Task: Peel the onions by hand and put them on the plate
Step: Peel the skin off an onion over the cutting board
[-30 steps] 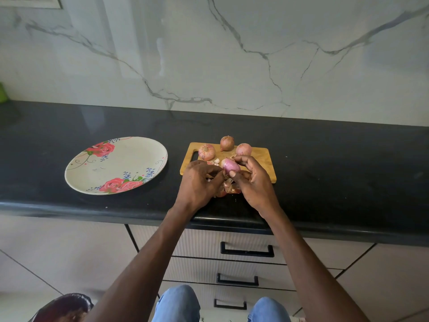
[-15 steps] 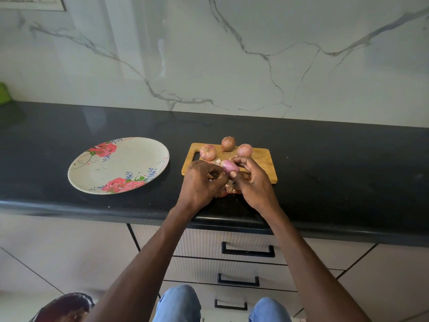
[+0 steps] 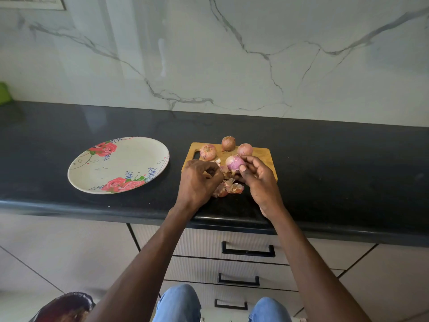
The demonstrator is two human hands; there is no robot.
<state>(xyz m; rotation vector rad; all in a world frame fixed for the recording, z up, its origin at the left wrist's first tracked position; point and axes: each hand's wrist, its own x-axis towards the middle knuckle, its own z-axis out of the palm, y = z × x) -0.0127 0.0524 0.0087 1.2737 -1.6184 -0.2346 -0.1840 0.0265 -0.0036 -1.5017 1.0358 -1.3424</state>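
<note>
Head view: black tabletop [image 3: 325, 163] under a marble wall. Flowered plate [image 3: 118, 165] sits left of centre, holding nothing. Wooden cutting board [image 3: 264, 154] just right of it, three unpeeled onions [image 3: 228, 143] along its far edge. Right hand [image 3: 260, 180] fingers curl round a part-peeled onion [image 3: 235, 163] above the board. Left hand [image 3: 198, 182] fingers curled, contents unclear. Peel scraps [image 3: 228, 188] lie near the tabletop's front edge.
</note>
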